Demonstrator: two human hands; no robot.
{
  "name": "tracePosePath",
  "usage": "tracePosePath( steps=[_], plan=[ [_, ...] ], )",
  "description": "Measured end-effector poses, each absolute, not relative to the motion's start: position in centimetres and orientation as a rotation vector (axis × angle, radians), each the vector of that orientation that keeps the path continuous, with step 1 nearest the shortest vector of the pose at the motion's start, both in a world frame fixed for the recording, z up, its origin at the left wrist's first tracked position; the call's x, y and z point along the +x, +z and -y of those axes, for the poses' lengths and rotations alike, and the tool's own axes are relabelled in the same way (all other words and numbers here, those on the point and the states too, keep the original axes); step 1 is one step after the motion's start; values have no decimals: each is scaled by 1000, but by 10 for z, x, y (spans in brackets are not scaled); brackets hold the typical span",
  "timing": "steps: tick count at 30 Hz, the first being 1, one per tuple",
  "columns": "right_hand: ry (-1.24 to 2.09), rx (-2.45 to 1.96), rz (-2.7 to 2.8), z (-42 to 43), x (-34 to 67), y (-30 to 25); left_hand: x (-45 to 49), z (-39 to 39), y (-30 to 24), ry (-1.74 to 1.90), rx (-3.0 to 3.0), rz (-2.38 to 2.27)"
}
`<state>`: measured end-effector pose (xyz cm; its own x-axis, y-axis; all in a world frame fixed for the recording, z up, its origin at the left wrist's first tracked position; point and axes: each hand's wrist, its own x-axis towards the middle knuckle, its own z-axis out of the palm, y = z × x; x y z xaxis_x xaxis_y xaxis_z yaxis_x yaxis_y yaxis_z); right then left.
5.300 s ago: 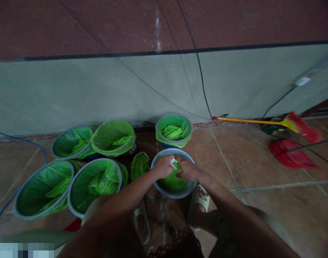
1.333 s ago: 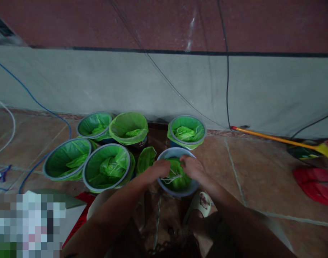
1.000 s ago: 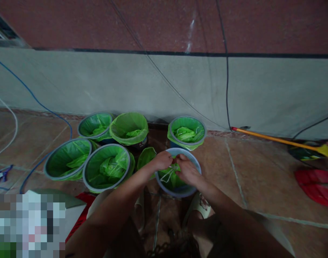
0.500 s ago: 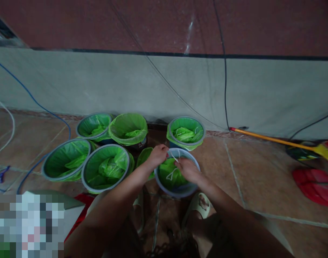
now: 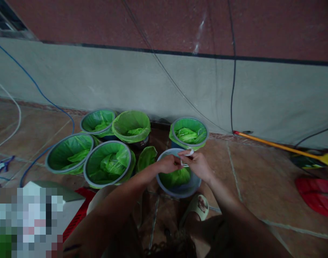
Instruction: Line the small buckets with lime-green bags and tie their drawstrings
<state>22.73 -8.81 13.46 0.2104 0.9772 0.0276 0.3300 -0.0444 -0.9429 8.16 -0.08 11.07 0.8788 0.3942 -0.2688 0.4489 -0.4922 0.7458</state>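
A blue bin (image 5: 178, 190) stands on the floor right in front of me, with a green bag (image 5: 176, 177) pushed down inside it. Over its far rim my left hand (image 5: 168, 163) and my right hand (image 5: 197, 165) meet. Both pinch the bag's thin white drawstring (image 5: 186, 159), which runs between their fingertips. My right fingers also hold a small white loop of it by the rim. My feet in pale slippers (image 5: 197, 207) sit just below the bin.
Several more bins with green liners (image 5: 107, 166) cluster to the left and behind (image 5: 189, 132), near the grey wall. A loose green bag (image 5: 146, 157) lies between them. A yellow-handled broom (image 5: 277, 145) and a red dustpan (image 5: 316, 191) lie at right. Blue cable (image 5: 32, 161) trails at left.
The string hung loose over the bag a second ago; both hands have since risen to the bin's far rim and drawn it up short between their fingers. The camera shifted slightly.
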Motion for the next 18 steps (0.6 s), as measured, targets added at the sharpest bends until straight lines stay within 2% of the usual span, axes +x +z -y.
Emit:
tracePosePath(
  steps=[4,10,15,18],
  plan=[
    [848,-1511,1216,85,236,135,83,2,99,-27,2055,-704],
    [722,-1979,1330,89,240,127,85,2,91,108,1994,-803],
    [760,-2010,1588,88,226,118,88,6,99,159,2118,-798],
    [746,-2005,1506,85,226,118,87,8,106,73,2083,-863]
  ],
)
